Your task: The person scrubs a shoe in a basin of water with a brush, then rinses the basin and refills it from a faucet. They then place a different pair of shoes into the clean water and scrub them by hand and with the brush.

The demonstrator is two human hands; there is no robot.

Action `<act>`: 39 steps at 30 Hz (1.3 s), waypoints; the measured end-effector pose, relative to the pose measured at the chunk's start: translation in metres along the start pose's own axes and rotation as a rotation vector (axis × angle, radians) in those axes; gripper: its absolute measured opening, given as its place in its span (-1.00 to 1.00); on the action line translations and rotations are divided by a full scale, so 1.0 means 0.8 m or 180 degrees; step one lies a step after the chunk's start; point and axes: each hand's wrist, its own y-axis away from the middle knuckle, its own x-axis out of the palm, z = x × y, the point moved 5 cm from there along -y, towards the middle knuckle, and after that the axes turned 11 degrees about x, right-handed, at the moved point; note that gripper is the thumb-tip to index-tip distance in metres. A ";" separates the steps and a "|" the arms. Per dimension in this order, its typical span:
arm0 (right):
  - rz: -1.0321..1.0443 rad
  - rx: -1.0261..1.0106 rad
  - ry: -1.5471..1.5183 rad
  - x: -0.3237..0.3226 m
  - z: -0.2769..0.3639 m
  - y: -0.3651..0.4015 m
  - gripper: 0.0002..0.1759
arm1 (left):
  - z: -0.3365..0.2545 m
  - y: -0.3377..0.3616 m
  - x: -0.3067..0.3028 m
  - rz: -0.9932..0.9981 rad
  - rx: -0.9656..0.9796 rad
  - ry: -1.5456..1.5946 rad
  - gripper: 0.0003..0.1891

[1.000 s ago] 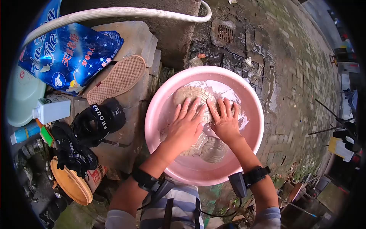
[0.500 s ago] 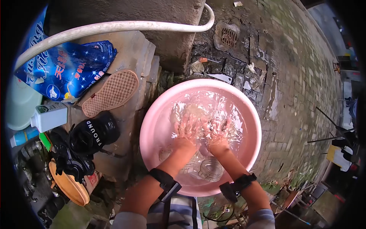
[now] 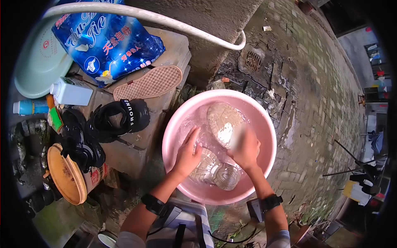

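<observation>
A pink basin (image 3: 168, 142) of water stands in front of me, with two pale-soled shoes in it. One shoe (image 3: 223, 120) lies sole up toward the far side. My right hand (image 3: 247, 146) is closed around its near end, where part of the view is blurred. The other shoe (image 3: 204, 165), sole up as well, lies at the near side of the basin, its ridged heel toward me. Over the left part of the basin is my left hand (image 3: 188, 155), fingers stretched out and holding nothing, close beside the near shoe.
On the ledge at left are a blue detergent bag (image 3: 111, 43), a beige insole (image 3: 151, 82), black shoes (image 3: 118, 120), a white bottle (image 3: 73, 91) and a green brush (image 3: 55, 119). A white hose (image 3: 165, 24) crosses above. A drain grate (image 3: 253, 60) lies in the wet paving beyond.
Both hands have come up out of the splashing water and spread apart. The right hand has taken hold of the far shoe, now plainly visible. My view has shifted left.
</observation>
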 end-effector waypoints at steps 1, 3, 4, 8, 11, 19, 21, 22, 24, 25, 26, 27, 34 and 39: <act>-0.0200 0.0002 -0.0249 -0.014 0.000 0.007 0.18 | -0.003 0.004 -0.004 -0.0049 -0.0025 0.0025 -0.49; -0.0288 -0.0042 -0.0327 -0.043 0.012 0.021 0.17 | 0.001 0.015 -0.004 -0.0102 -0.0565 0.0588 -0.54; -0.0402 -0.0077 -0.0563 -0.058 0.014 0.028 0.16 | 0.005 0.021 0.002 -0.0136 -0.0590 0.0623 -0.54; -0.0542 -0.0031 -0.1151 -0.116 0.028 0.045 0.12 | 0.000 0.028 0.018 -0.0507 -0.0545 0.1428 -0.62; -0.0477 0.0040 -0.1586 -0.143 0.028 0.052 0.12 | -0.003 0.034 0.030 -0.0500 -0.0710 0.1573 -0.66; -0.0266 0.0327 -0.2476 -0.191 0.043 0.062 0.13 | -0.004 0.043 0.058 -0.0214 -0.0579 0.1595 -0.69; -0.0165 0.0407 -0.2540 -0.189 0.041 0.060 0.13 | -0.015 0.041 0.054 -0.0113 -0.0620 0.1558 -0.66; -0.0033 0.0425 -0.2624 -0.183 0.040 0.057 0.13 | -0.020 0.040 0.048 -0.0110 -0.0626 0.1555 -0.66; 0.0182 0.0427 -0.2726 -0.167 0.037 0.049 0.13 | -0.040 0.039 0.043 0.0914 0.0121 0.0344 -0.54; 0.0359 0.0435 -0.2785 -0.158 0.040 0.044 0.11 | -0.045 0.042 0.036 0.0928 0.0108 0.0338 -0.54; 0.0518 0.0316 -0.2627 -0.146 0.036 0.036 0.09 | -0.053 0.049 0.036 0.1392 0.0459 -0.0434 -0.43; 0.0675 0.0205 -0.2471 -0.128 0.028 0.028 0.08 | -0.055 0.059 0.038 0.1856 0.0815 -0.1208 -0.32; 0.1587 0.0129 -0.2242 -0.019 -0.011 -0.028 0.02 | -0.009 0.059 0.059 0.2631 0.0541 -0.2194 -0.20; 0.1589 -0.0144 -0.0881 0.025 -0.033 -0.037 0.01 | 0.012 0.048 0.094 0.3258 -0.0070 -0.2371 -0.28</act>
